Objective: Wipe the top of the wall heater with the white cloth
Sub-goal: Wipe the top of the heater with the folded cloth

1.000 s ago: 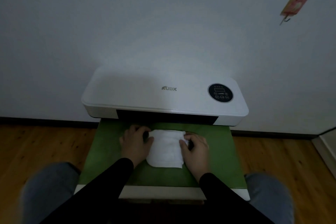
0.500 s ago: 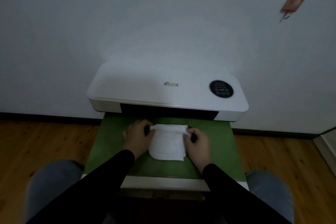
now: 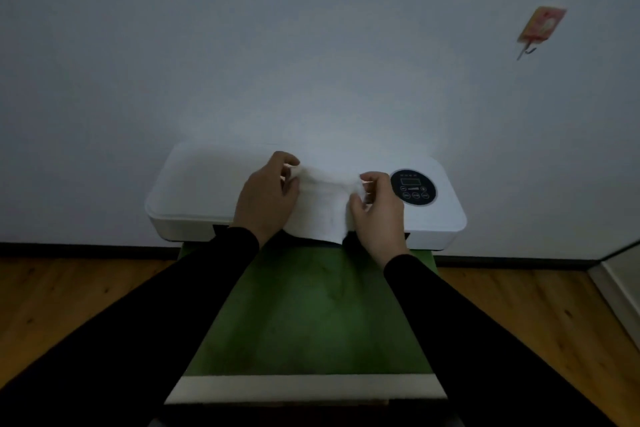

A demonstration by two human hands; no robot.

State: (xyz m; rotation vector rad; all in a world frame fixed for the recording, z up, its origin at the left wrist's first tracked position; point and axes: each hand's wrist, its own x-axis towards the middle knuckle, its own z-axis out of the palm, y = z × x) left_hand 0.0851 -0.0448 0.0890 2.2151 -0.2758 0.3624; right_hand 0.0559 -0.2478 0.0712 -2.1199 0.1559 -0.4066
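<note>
The white wall heater (image 3: 194, 191) sits low against the wall, with a round black control panel (image 3: 413, 187) at its right end. The white cloth (image 3: 320, 208) hangs stretched between my two hands, in front of the heater's middle. My left hand (image 3: 265, 198) pinches the cloth's upper left corner. My right hand (image 3: 377, 211) pinches its upper right corner, just left of the control panel. The cloth's lower edge droops past the heater's front edge. I cannot tell whether the cloth touches the heater.
A green-topped table (image 3: 311, 315) with a pale front edge stands below the heater, between my arms. Wooden floor (image 3: 69, 295) lies on both sides. A small red tag (image 3: 542, 26) hangs on the wall at the upper right.
Both hands have lifted the cloth off the green table and carried it up and forward in front of the heater. The view has shifted closer to the heater.
</note>
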